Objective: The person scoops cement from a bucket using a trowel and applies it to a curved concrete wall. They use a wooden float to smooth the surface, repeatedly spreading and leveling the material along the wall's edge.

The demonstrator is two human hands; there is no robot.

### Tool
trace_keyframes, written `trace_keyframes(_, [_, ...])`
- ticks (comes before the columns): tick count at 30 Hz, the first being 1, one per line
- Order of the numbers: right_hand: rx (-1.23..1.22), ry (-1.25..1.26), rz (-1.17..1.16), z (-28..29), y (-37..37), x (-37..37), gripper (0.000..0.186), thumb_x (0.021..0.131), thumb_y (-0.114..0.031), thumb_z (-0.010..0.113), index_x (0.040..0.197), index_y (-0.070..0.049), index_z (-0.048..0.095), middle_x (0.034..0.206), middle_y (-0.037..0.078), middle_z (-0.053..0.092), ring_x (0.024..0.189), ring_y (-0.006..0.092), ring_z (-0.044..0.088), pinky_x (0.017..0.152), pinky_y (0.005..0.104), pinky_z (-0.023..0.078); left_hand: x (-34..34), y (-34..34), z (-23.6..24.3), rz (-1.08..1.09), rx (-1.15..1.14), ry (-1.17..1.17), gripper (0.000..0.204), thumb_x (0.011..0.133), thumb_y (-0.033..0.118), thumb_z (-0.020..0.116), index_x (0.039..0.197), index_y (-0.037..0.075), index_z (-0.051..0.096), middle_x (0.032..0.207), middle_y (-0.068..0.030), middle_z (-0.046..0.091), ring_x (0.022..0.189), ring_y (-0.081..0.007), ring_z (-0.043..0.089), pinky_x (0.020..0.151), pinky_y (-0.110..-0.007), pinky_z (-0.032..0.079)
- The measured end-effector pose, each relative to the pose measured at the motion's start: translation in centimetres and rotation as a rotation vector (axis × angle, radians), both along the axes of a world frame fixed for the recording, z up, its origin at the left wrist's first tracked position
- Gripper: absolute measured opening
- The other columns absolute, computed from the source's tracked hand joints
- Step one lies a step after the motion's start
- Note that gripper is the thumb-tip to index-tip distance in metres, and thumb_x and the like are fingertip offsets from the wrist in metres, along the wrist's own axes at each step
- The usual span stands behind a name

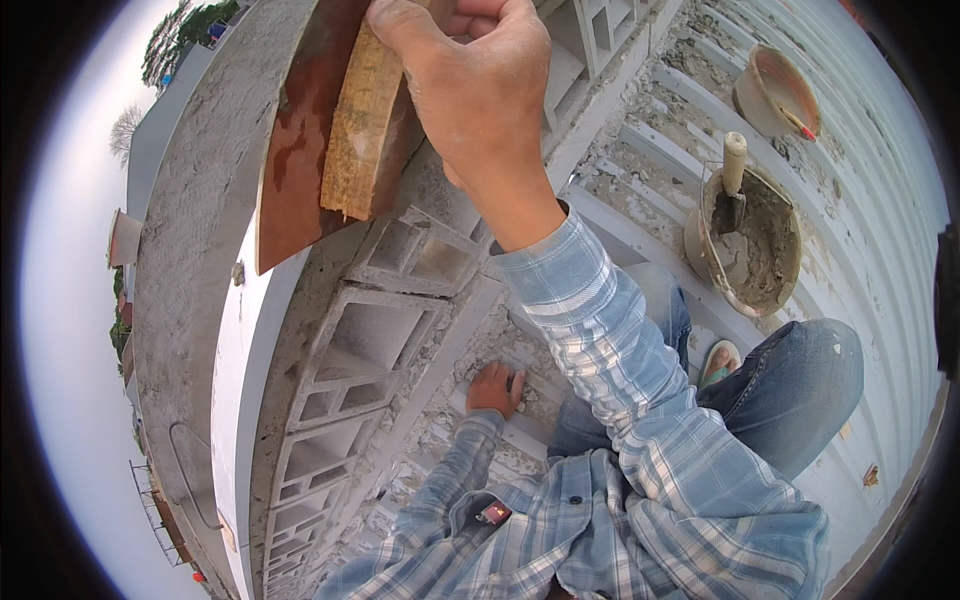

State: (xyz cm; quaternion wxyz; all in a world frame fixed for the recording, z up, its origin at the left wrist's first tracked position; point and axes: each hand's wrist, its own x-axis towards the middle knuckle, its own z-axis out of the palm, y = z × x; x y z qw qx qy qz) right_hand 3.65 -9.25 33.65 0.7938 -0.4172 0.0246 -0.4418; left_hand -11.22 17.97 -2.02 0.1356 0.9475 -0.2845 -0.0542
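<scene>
My right hand (480, 90) is closed around the worn yellow wooden grip of a plastering float (305, 150). The float's reddish-brown board looks wet in patches and lies over the top of the concrete wall (200, 200), at the upper left; whether it touches the surface I cannot tell. Lower down, my left hand (494, 389) leans on the mortar-strewn metal sheeting beside the wall's foot, fingers spread and holding nothing. Between the two hands runs a row of hollow ventilation blocks (362, 340).
A mortar bucket (742, 245) with a wooden-handled trowel (734, 170) in it stands by my knee. Behind it is another bucket (776, 92). A long white straightedge (240, 400) and a bent metal rod (192, 475) lie along the wall. Ribbed metal roofing (860, 260) spreads right.
</scene>
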Motion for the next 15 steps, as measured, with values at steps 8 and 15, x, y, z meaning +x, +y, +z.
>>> trace_keyframes(8, [-0.446,0.203,-0.431,-5.6,-11.5,0.3,0.056,0.093,-0.021,0.072,0.139,0.002,0.051,0.128,0.016,0.063,0.115,0.0246,0.06,0.1,0.0343,0.046,0.2,-1.0,0.9,0.025,0.034,-0.028,0.032,0.093,0.037,0.066,0.078,0.009,0.06,0.084,-0.0117,0.059,0.079,-0.0322,0.063,0.073,-0.043,0.053])
trace_keyframes(15, [-0.493,0.047,-0.286,-9.4,-4.2,2.1,0.043,0.085,-0.022,0.078,0.115,0.005,0.061,0.097,0.014,0.068,0.087,0.0242,0.066,0.078,0.036,0.053,0.1,-0.4,0.7,0.058,0.005,0.014,0.033,0.093,0.036,0.066,0.078,0.008,0.061,0.083,-0.0125,0.059,0.077,-0.0335,0.062,0.073,-0.044,0.052])
